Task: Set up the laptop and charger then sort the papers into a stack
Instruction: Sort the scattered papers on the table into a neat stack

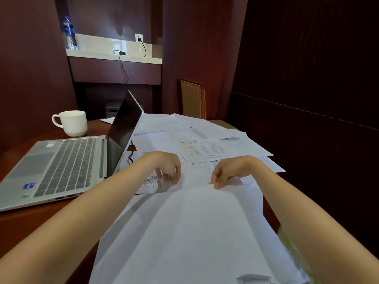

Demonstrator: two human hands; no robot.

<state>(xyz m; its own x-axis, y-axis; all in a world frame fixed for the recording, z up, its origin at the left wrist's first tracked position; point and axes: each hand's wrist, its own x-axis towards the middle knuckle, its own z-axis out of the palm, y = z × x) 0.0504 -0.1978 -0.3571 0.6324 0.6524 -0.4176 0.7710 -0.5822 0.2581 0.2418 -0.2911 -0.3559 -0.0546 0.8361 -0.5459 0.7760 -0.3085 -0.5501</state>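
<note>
Wooden surface (30,222): laptop (67,167) open at left, charger cable (130,155) beside it, papers (205,140) strewn beyond. Your right hand (231,171) pinches far edge of near sheet (194,232), likely for stacking; left hand (166,165) curled, grip unclear.

Laptop (61,165) corner was cut off at L edge; charger cable (131,155) partly hid behind it; txt on papers (205,150) too small to read.

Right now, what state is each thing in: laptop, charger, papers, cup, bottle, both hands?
Laptop: open, screen dark.
Charger plug: plugged in at the wall.
Papers: spread loose, not stacked.
Cup: upright.
Bottle: upright.
Right hand: pinches the top edge of a sheet.
Left hand: fingers curled down onto the papers; grip unclear.
</note>
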